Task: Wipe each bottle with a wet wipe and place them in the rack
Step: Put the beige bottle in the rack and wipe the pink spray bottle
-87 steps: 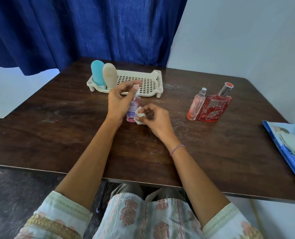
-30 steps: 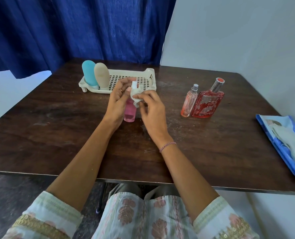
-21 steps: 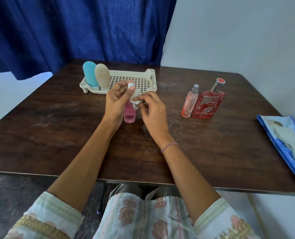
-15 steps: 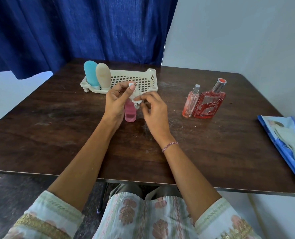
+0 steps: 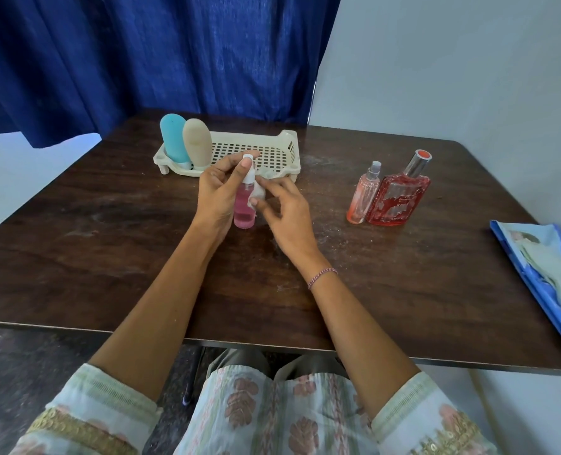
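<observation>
A small pink spray bottle [image 5: 243,208] with a white nozzle stands upright on the dark wooden table [image 5: 108,244]. My left hand [image 5: 218,188] grips it, thumb near the nozzle. My right hand [image 5: 284,211] pinches a crumpled white wet wipe [image 5: 259,188] against the bottle's right side. Behind them lies a cream perforated rack [image 5: 259,149]; a blue bottle [image 5: 173,139] and a beige bottle [image 5: 197,142] stand in its left end.
A slim peach spray bottle [image 5: 363,195] and a red square perfume bottle [image 5: 399,195] stand together on the right of the table. A blue wet wipe pack [image 5: 548,274] lies at the right edge. Behind hang a blue curtain and a pale wall.
The wipe moved from the bottle's lower body up to the nozzle, then back down onto its upper right side. The bottle stays in my left hand.
</observation>
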Available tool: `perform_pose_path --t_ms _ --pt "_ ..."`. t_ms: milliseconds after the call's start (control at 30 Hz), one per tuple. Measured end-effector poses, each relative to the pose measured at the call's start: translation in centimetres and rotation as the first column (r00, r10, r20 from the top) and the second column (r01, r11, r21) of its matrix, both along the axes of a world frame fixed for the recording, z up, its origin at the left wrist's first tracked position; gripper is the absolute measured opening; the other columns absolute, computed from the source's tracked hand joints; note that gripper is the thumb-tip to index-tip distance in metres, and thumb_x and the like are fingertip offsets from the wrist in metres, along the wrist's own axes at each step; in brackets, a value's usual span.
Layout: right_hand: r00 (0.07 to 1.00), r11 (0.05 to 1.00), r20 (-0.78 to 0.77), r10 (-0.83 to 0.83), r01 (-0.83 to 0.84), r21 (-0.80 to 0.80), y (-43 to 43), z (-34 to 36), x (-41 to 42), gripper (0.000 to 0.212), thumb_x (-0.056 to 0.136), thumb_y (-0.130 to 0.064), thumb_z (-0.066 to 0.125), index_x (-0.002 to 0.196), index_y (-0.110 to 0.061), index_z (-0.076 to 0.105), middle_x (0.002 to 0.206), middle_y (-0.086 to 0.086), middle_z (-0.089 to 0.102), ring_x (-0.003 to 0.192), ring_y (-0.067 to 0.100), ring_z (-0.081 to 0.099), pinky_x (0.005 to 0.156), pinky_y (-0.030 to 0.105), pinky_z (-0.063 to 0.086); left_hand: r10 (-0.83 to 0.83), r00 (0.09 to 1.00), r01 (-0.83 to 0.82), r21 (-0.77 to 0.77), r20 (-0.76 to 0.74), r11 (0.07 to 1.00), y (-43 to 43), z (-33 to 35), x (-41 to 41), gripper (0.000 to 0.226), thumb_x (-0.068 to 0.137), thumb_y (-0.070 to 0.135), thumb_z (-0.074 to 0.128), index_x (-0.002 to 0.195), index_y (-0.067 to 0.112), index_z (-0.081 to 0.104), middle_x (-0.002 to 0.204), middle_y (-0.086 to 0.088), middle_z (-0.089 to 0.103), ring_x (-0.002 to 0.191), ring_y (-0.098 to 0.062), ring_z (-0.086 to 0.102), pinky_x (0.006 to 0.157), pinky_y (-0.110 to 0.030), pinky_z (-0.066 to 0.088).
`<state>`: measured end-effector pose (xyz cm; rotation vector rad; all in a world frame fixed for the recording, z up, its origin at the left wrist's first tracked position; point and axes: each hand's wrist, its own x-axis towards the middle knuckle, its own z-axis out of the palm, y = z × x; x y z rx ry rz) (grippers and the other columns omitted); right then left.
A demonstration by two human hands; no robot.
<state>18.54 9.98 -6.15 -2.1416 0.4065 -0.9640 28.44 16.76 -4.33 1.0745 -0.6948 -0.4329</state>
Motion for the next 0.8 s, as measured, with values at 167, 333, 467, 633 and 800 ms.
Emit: perform_pose_path --t_ms 167,333,467,633,800 --pt "1.000 0.997 0.012 -0.018 0.017 0.079 0.2 -0.1 0.1 0.046 0.077 -0.011 0.075 0.119 -0.005 0.057 0.109 0.007 0.061 0.086 0.004 0.056 0.076 0.006 0.047 0.104 0.988 -0.117 0.111 0.115 0.987 -0.5 -0.6 0.5 0.020 0.096 0.022 0.054 0.099 0.006 0.066 0.091 -0.001 0.066 0.085 -0.011 0.061 0.078 -0.033 0.053" --pt "0.997 0.995 -0.064 -0.045 0.051 0.086 0.1 -0.6 0.5 0.046 0.075 -0.010 0.076 0.116 -0.006 0.056 0.099 0.006 0.065 0.084 0.009 0.061 0.075 0.013 0.051 0.026 0.994 -0.057 0.297 0.106 0.953 -0.7 -1.4 0.7 0.042 0.095 0.049 0.045 0.112 0.016 0.065 0.110 -0.010 0.067 0.105 -0.023 0.063 0.095 -0.042 0.051" --pt "0.996 0.992 -0.010 -0.089 0.089 0.092 -0.2 -0.5 0.3 0.037 0.079 -0.009 0.073 0.112 -0.006 0.059 0.101 0.005 0.064 0.081 0.004 0.058 0.068 0.002 0.045 -0.069 0.997 0.070 0.334 -0.014 0.940 -0.9 -1.4 0.5 0.033 0.097 0.044 0.042 0.114 0.018 0.054 0.113 -0.003 0.061 0.105 -0.016 0.060 0.093 -0.035 0.049" --pt "0.988 0.980 0.066 -0.141 0.130 0.153 -0.9 -0.4 0.2 0.030 0.080 -0.010 0.072 0.109 -0.010 0.063 0.099 -0.003 0.063 0.077 -0.005 0.056 0.070 0.006 0.048 -0.160 0.979 0.189 0.275 -0.124 0.943 -0.8 -1.5 0.1 0.008 0.097 0.015 0.039 0.093 0.020 0.042 0.102 -0.004 0.056 0.093 -0.014 0.058 0.077 -0.029 0.047" --pt "0.996 0.993 0.058 -0.064 0.058 0.104 -1.0 -0.8 0.2 0.030 0.076 -0.006 0.074 0.105 -0.013 0.066 0.099 0.002 0.061 0.079 0.003 0.058 0.072 0.013 0.051 -0.148 0.966 0.195 0.227 -0.212 0.954 -0.7 -0.9 0.0 0.020 0.101 0.018 0.039 0.120 0.011 0.041 0.108 -0.003 0.059 0.092 -0.013 0.062 0.069 -0.028 0.052"
